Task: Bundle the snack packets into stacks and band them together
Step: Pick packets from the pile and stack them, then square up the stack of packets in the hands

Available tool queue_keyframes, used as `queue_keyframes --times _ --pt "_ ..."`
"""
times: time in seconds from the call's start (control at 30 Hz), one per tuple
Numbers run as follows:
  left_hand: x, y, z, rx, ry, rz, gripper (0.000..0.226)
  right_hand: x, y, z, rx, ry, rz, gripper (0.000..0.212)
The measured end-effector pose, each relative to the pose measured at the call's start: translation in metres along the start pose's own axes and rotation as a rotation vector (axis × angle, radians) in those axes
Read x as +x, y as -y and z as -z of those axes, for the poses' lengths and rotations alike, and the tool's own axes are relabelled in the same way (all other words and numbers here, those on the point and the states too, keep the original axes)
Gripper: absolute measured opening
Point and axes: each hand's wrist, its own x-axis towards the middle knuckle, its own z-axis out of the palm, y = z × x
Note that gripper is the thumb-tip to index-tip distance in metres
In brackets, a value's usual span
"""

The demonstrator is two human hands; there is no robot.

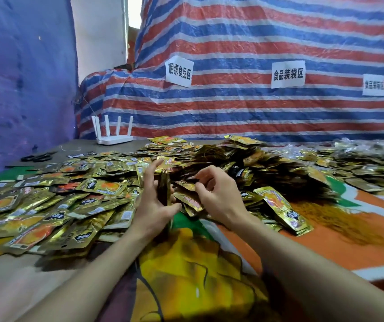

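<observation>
Packets (pixel 53 205) of gold foil are lying in a loose spread over the surface (pixel 339 249), heaped highest behind the hands. Left hand (pixel 153 205) is gripping a small upright stack (pixel 164 189), thumb on the near side, fingers straight up along the far side. Right hand (pixel 221 194) is pinching one packet (pixel 189 201) just beside that stack, its fingers curled. White router (pixel 114 135) and scissors (pixel 37 157) are sitting at the far left edge of the surface. Striped tarpaulin (pixel 256 31) is hanging behind.
</observation>
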Motion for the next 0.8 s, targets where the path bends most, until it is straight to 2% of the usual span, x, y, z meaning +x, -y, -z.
queue_keyframes --times 0.13,0.2,0.27,0.37,0.47,0.53,0.8 --pt "-0.003 0.001 -0.002 -0.049 0.083 -0.042 0.094 -0.003 -0.03 0.06 -0.366 -0.088 -0.029 0.013" --pt "-0.003 -0.003 -0.004 -0.074 0.125 -0.081 0.086 0.0 -0.049 0.096 -0.615 -0.067 -0.154 0.02" --pt "-0.003 -0.005 -0.004 -0.094 0.137 -0.082 0.082 0.0 -0.067 0.129 -0.878 0.027 -0.336 0.026" --pt "-0.002 -0.007 -0.003 -0.109 0.127 -0.065 0.08 -0.009 -0.091 0.165 -1.061 0.082 -0.542 0.005" --pt "-0.002 -0.006 -0.003 -0.108 0.127 -0.08 0.08 -0.019 -0.109 0.181 -1.104 0.107 -0.669 0.007" --pt "-0.001 -0.003 -0.003 -0.116 0.131 -0.076 0.081 -0.023 -0.116 0.186 -1.086 0.053 -0.701 0.009" --pt "0.004 0.01 0.0 -0.139 0.126 -0.03 0.083 -0.013 -0.108 0.198 -0.935 -0.127 -0.693 0.013"
